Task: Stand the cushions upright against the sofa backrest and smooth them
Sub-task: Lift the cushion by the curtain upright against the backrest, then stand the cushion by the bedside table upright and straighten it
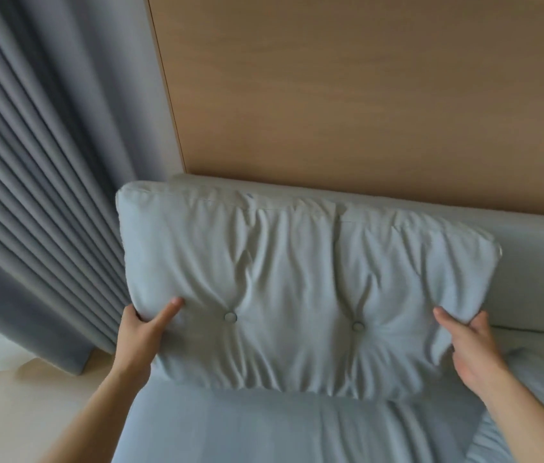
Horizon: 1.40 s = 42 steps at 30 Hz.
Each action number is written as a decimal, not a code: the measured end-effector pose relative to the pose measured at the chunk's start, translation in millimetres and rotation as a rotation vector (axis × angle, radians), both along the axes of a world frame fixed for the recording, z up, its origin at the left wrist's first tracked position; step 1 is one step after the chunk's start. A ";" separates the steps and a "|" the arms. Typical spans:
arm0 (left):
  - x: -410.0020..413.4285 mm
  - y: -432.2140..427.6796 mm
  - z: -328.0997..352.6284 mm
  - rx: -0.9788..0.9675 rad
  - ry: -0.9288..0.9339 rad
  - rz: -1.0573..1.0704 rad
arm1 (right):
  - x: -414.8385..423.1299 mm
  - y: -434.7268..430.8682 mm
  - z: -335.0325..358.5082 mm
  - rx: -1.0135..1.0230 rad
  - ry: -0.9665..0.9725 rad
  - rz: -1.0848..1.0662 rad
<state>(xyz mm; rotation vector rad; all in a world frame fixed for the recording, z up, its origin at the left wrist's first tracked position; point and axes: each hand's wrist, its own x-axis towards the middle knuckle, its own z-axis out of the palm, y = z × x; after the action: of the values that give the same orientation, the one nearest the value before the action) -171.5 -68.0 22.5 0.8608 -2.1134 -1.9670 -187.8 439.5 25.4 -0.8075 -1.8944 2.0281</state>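
Observation:
A large pale grey cushion (300, 282) with two buttons stands upright against the sofa backrest (538, 272), its fabric creased in long folds. My left hand (145, 332) grips its lower left edge, thumb on the front. My right hand (471, 345) grips its lower right edge the same way. The cushion's bottom rests on the sofa seat (247, 429). Part of a second grey cushion (538, 396) lies flat on the seat at the right, mostly out of frame.
A wooden wall panel (364, 95) rises behind the sofa. Grey pleated curtains (40, 195) hang at the left, reaching down to a pale floor (13, 412). The backrest to the right of the cushion is bare.

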 end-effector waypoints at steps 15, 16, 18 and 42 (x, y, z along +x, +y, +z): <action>-87.5 -25.1 -63.3 0.199 -0.140 -0.192 | -67.9 9.0 -43.5 -0.131 -0.113 0.089; -91.4 -23.6 -64.4 0.199 -0.174 -0.198 | -70.4 4.4 -49.6 -0.129 -0.126 0.081; -101.9 -25.4 -68.8 0.187 -0.204 -0.173 | -75.4 -2.2 -54.2 -0.067 -0.140 0.017; 129.2 653.0 2.6 -0.788 -0.051 -1.406 | 266.9 455.0 10.9 0.925 -0.897 0.452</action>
<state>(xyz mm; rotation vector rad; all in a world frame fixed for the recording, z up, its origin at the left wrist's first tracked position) -42.3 585.0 25.1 -0.9703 -3.4613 -0.9211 79.1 894.5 36.3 -1.1365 -3.2964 0.6261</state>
